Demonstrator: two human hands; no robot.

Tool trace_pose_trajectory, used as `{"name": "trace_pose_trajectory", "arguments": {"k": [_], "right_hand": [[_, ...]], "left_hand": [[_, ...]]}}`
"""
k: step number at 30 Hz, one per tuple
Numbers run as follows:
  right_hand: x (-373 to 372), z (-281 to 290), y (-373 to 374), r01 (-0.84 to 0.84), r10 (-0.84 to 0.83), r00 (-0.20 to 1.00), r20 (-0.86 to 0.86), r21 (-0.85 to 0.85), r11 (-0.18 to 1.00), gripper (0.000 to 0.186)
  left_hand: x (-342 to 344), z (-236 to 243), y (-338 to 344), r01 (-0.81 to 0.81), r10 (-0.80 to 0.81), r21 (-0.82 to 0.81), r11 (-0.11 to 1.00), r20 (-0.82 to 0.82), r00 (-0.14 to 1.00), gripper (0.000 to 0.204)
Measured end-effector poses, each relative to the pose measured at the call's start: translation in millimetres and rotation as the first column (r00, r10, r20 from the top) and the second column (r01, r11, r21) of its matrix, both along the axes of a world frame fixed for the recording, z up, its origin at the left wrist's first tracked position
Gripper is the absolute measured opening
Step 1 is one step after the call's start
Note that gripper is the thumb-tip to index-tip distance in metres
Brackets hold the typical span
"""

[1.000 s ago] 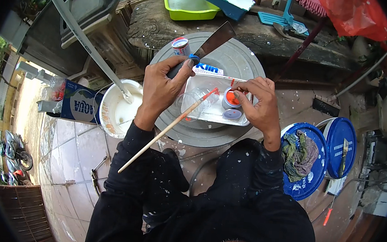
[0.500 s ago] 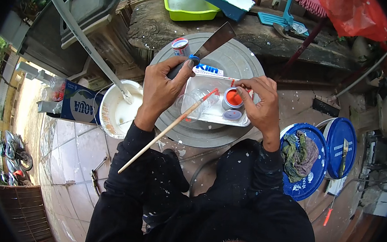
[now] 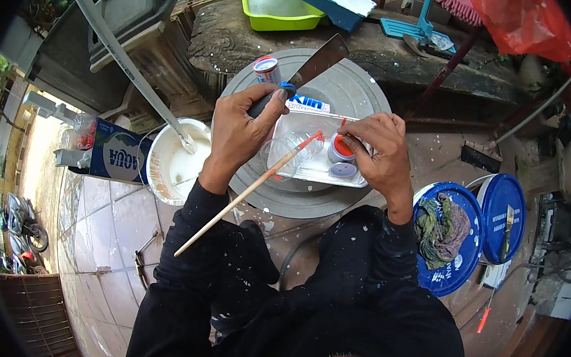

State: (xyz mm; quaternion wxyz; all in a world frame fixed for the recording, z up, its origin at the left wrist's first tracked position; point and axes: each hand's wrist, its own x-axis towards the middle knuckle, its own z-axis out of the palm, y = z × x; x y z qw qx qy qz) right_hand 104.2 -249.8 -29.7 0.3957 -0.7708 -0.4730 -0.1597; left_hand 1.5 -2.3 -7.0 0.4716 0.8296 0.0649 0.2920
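Note:
My left hand (image 3: pixel 246 125) is closed round the dark handle of a broad-bladed putty knife (image 3: pixel 318 61), its blade pointing up and away to the right. My right hand (image 3: pixel 380 146) is at a small can of orange-red paint (image 3: pixel 341 155), its thumb and fingers closed at the rim and covering part of the opening. The can stands in a white tray (image 3: pixel 321 175), with its round lid (image 3: pixel 343 170) just in front. A clear plastic cup (image 3: pixel 281 150) lies by the tray's left side. Across it rests a long wooden-handled paintbrush (image 3: pixel 236 203), its tip smeared red.
The tray sits on a round grey stand (image 3: pixel 283 202) with another small can (image 3: pixel 266 69). At left is a white bucket (image 3: pixel 159 168). Two blue-lidded buckets stand at right, one bearing a rag (image 3: pixel 441 230). Behind are a wooden bench (image 3: pixel 223 36) and a green basin (image 3: pixel 281 22).
My right hand has shifted slightly left and lower onto the paint can's rim, its thumb and fingers closing there. The left hand and putty knife have barely moved.

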Motion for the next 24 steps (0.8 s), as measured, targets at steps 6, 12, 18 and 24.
{"name": "trace_pose_trajectory", "arguments": {"k": [6,12,18,24], "right_hand": [[0,7,-7,0.072,-0.063,0.991,0.115,-0.076,0.995,0.011],[-2,7,-8,-0.007,0.004,0.999,-0.037,-0.071,0.997,0.009],[-1,2,-4,0.040,-0.041,0.999,-0.016,-0.021,0.999,0.011],[-1,5,-8,0.045,-0.045,0.999,0.007,-0.082,0.996,0.012]], "left_hand": [[-1,2,0,-0.004,0.004,-0.007,1.000,-0.003,1.000,0.030],[-2,3,0,0.011,-0.011,0.001,1.000,-0.044,0.999,0.030],[0,1,0,-0.006,0.006,-0.003,1.000,0.003,1.000,0.031],[0,0,1,-0.006,0.005,-0.002,1.000,-0.006,1.000,0.031]]}}
